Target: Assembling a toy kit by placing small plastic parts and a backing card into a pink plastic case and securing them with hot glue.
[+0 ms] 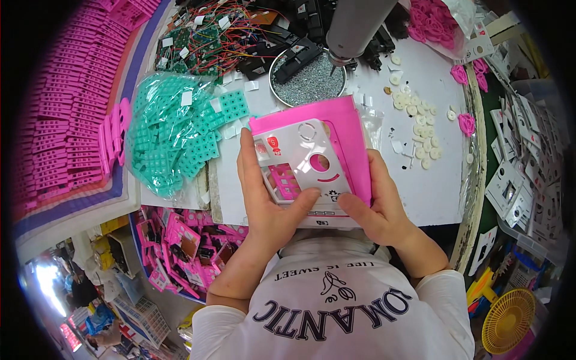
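Observation:
A pink plastic casing (355,138) is held up between my two hands, tilted, above the near part of the white table. Against its front lies a white faceplate (300,165) with a round hole, a rectangular opening and small printed pictures. My left hand (267,207) grips the left side, its thumb lying across the lower part of the faceplate. On the right side, my right hand (384,210) grips the casing with its thumb on the faceplate's lower right corner. The fingers behind are mostly hidden. Pink parts show through the faceplate's opening.
A bowl of small screws (309,87) stands beyond the casing, under a grey screwdriver (360,27). Teal keypads (174,132) lie in a clear bag at left, near wired circuit boards (204,48). Cream round pieces (426,132) are scattered at right; stacked pink casings (78,108) stand far left.

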`<state>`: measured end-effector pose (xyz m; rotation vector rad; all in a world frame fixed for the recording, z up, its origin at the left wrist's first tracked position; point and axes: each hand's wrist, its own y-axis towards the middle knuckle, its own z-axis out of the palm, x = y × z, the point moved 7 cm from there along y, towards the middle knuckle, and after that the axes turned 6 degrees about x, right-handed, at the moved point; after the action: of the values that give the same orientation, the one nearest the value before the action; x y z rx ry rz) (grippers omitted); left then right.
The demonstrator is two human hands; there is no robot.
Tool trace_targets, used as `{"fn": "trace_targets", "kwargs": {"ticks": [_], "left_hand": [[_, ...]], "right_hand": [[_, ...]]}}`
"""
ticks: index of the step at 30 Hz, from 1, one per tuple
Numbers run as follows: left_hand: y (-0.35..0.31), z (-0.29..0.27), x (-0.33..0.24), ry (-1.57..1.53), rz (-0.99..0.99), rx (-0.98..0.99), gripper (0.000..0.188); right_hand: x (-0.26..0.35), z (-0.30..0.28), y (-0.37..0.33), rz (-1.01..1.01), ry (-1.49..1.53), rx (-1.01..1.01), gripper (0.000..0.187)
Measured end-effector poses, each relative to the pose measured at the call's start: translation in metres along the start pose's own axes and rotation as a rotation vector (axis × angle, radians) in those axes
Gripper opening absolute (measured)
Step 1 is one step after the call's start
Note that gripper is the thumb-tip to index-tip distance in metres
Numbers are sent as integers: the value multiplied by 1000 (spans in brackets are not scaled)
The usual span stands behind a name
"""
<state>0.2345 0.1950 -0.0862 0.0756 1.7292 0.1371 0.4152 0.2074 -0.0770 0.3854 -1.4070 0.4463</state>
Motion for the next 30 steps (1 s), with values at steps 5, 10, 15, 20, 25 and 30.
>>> {"fn": "trace_targets", "kwargs": {"ticks": [5, 10, 15, 20, 25, 30], "left_hand": [[-4, -1, -2, 40, 20, -54, 120], [-1, -6, -5, 109, 44, -80, 122], [4, -17, 2, 72, 43, -127, 124], [10, -19, 5, 256, 174, -88, 123], [10, -21, 11, 207, 5, -16, 115], [11, -22, 16, 221, 26, -1, 104]], "right_hand": [[-5, -1, 0, 114, 130, -79, 54], [-2, 1, -2, 76, 200, 7, 62], [-15, 5, -6, 64, 278, 157, 80], [-22, 9, -12, 166, 341, 118, 79], [-20, 10, -14, 61, 205, 87, 76], [-9, 15, -12, -22, 183, 104, 69]]}}
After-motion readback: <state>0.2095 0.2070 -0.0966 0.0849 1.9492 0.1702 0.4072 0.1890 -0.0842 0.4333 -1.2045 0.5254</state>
